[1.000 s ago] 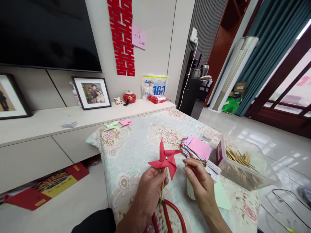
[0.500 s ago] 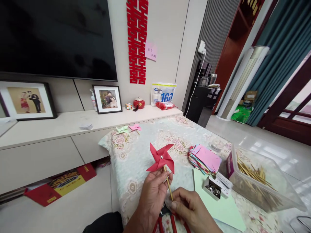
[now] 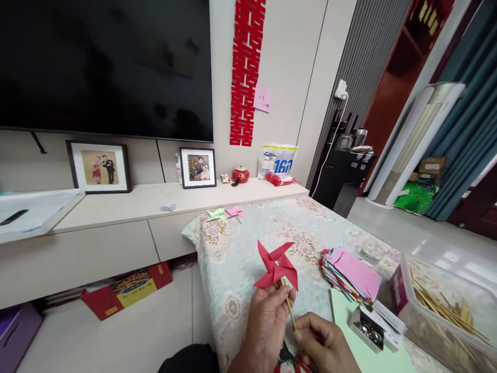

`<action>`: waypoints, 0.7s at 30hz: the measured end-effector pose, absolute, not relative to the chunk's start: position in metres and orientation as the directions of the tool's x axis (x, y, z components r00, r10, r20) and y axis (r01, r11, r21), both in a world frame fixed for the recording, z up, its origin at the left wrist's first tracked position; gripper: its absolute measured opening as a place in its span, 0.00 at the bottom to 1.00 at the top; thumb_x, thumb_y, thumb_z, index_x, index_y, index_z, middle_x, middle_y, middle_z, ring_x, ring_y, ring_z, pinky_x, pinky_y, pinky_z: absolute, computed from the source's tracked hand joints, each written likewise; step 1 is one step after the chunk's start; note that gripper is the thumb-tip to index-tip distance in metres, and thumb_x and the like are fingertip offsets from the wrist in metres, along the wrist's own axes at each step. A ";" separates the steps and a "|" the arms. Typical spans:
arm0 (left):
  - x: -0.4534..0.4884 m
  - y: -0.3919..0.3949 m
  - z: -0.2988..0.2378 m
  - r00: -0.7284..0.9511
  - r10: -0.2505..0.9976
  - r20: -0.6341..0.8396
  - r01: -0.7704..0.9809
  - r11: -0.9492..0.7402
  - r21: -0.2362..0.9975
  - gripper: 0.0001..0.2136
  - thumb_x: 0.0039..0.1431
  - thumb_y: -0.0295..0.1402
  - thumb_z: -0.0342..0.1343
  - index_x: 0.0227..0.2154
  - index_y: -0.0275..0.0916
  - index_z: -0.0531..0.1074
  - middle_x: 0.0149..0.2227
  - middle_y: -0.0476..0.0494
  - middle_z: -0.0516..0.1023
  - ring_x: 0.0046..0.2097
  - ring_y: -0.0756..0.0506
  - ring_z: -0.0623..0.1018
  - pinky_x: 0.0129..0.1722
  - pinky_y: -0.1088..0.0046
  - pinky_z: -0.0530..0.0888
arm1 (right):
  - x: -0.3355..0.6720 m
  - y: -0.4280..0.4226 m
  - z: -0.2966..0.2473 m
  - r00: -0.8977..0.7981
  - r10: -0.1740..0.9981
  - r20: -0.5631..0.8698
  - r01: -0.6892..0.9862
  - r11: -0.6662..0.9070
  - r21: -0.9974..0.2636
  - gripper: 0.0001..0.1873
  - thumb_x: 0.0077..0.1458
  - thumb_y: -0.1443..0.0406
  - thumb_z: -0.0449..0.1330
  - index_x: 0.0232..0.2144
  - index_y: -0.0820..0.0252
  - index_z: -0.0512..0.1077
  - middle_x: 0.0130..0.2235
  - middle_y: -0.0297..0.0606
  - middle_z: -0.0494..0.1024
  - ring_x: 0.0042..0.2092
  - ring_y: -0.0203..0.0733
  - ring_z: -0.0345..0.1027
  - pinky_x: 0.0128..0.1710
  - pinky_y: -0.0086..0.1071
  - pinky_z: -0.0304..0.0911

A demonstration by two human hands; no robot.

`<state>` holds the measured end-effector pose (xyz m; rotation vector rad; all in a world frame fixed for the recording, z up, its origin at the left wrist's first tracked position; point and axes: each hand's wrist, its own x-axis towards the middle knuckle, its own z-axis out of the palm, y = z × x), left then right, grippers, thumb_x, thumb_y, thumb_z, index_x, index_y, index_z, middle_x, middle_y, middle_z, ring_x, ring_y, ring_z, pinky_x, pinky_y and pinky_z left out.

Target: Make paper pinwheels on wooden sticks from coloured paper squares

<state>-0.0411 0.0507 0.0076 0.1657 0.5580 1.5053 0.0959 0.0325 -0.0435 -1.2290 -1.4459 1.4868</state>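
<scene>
A red paper pinwheel (image 3: 267,273) with a shiny pin at its centre is mounted on a thin wooden stick (image 3: 289,309). My left hand (image 3: 267,321) pinches the stick just under the blades. At the stick's lower end, the thumb and fingers of my right hand (image 3: 324,339) are closed on it. Below my hands lies a red-handled tool like pliers or cutters (image 3: 286,356), partly hidden by them. To the right, a small open box of metal pins (image 3: 367,334) sits on a light green sheet (image 3: 339,305), close to my right hand.
A stack of coloured paper (image 3: 355,272) lies beyond the green sheet. At the right stands a clear plastic bin (image 3: 430,331) of wooden sticks. Green (image 3: 216,214) and pink (image 3: 235,212) pinwheels lie at the far corner of the flowered cloth (image 3: 233,259), before a low cabinet (image 3: 116,210).
The camera view has turned left, so everything appears shifted right and slightly lower. Both hands keep hold of the pinwheel's stick in nearly the same pose.
</scene>
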 end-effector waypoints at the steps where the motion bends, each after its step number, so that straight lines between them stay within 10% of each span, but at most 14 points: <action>1: -0.042 0.050 0.008 -0.029 0.969 -0.243 -0.892 0.085 0.444 0.10 0.34 0.23 0.73 0.21 0.35 0.77 0.28 0.44 0.77 0.35 0.47 0.76 0.41 0.72 0.74 | 0.095 0.034 -0.042 -0.272 0.951 -0.145 0.114 -0.118 -0.986 0.24 0.49 0.45 0.65 0.27 0.60 0.72 0.18 0.28 0.66 0.20 0.31 0.55 0.22 0.27 0.49; 17: -0.067 0.051 -0.008 -0.022 0.891 -0.453 -0.597 0.352 0.721 0.23 0.34 0.28 0.62 0.40 0.34 0.77 0.47 0.37 0.76 0.29 0.51 0.70 0.28 0.75 0.66 | 0.033 0.215 -0.004 -0.004 1.000 0.018 0.539 0.018 -0.842 0.10 0.53 0.63 0.57 0.22 0.59 0.70 0.18 0.28 0.71 0.22 0.37 0.67 0.24 0.29 0.60; 21: -0.069 0.062 -0.025 0.016 0.889 -0.457 -0.585 0.379 0.717 0.22 0.32 0.28 0.62 0.37 0.36 0.77 0.44 0.39 0.76 0.28 0.51 0.70 0.27 0.74 0.65 | 0.011 0.265 -0.014 0.049 0.999 -0.001 0.684 -0.035 -0.729 0.11 0.63 0.60 0.60 0.34 0.63 0.74 0.32 0.33 0.78 0.30 0.36 0.72 0.32 0.32 0.69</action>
